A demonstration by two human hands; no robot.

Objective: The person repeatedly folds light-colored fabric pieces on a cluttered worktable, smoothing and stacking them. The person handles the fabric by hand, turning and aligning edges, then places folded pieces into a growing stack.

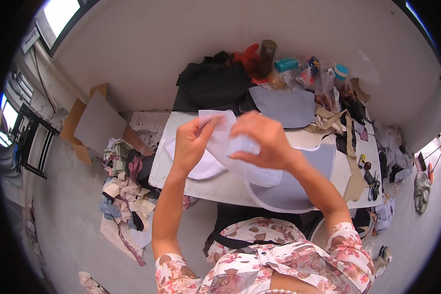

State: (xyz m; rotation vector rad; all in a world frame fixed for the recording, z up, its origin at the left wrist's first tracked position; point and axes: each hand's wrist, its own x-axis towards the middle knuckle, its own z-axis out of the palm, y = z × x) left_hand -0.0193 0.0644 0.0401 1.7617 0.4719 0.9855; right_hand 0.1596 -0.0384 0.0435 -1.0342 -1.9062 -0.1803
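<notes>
Cloth [219,142], white, thin, slightly see-through, with a curved lower end: hanging in front of the person, above the table [174,169].

Left hand [195,140]: pinching the cloth near its upper end between thumb and fingers.

Right hand [264,139]: curving beside the cloth, thumb standing apart from the fingers.

White piece [208,169], smooth, round-edged: lying on the table beneath the cloth.

Grey panel [289,196], flat, matte, pale-rimmed: reaching the table's near edge.

Blue-grey panel [284,105], flat, rounded: lying farther back, beside black fabric [213,85], which is sitting in a dark, soft heap.

Scraps [132,201], limp, mixed colours: piling up on the floor at left.

Condition of view: the right hand is blurring, so whether its fingertips are touching the cloth, one cannot tell; the cloth is partly covering the grey panel, and the right forearm is crossing it; plastic bags [326,88] are obscuring their contents.
</notes>
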